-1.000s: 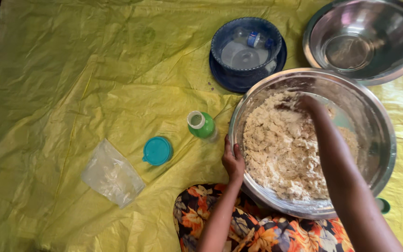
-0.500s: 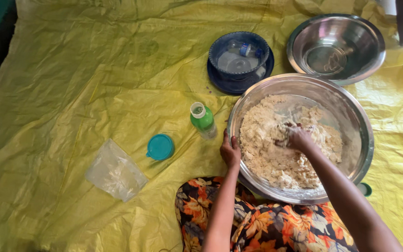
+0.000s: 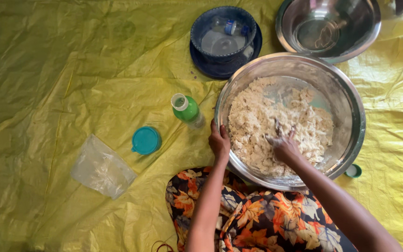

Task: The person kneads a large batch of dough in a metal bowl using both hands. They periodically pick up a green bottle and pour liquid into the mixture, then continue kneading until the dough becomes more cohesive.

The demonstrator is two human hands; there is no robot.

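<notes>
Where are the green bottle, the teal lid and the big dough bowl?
green bottle (image 3: 187,110), head view, green body.
teal lid (image 3: 146,140), head view, top centre.
dough bowl (image 3: 350,107), head view, bare right inner wall.
</notes>
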